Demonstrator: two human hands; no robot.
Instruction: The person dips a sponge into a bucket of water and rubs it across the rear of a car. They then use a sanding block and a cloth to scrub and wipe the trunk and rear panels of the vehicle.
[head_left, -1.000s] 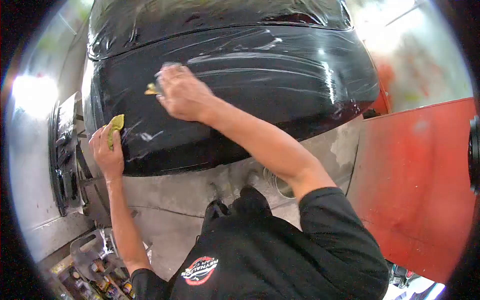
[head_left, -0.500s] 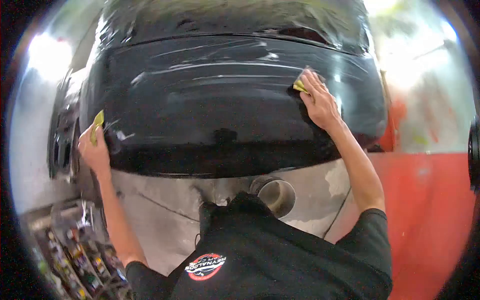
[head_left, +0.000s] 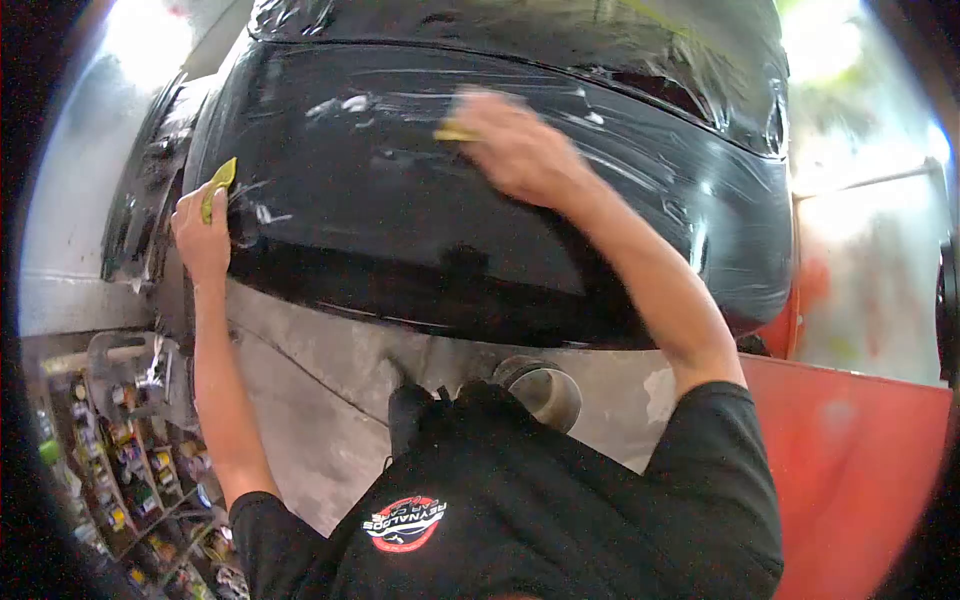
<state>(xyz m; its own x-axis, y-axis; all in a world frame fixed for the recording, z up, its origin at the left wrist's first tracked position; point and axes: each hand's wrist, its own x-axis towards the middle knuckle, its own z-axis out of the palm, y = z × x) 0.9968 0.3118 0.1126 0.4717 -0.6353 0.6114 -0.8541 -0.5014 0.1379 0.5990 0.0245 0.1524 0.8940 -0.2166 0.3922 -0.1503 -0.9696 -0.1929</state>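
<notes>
A glossy black car panel point(head_left: 370, 210) with whitish streaks and smears spans the view. At its left edge my left hand point(head_left: 205, 232) is closed on a folded yellow-green cloth point(head_left: 222, 180), which sticks up between thumb and fingers. My right hand point(head_left: 520, 150), blurred by motion, lies over the upper middle of the panel. A second yellow cloth point(head_left: 456, 131) shows under its fingertips, pressed against the surface among the streaks.
Plastic sheeting point(head_left: 560, 35) covers the car beyond the panel. A round metal bucket point(head_left: 550, 395) stands on the floor below the front edge. Shelves with many small items point(head_left: 130, 470) are at lower left, a red panel point(head_left: 850, 450) at right.
My right hand has swept left across the panel with its cloth. My left hand stays at the left edge, still holding its cloth. The view has turned and shifted slightly.
</notes>
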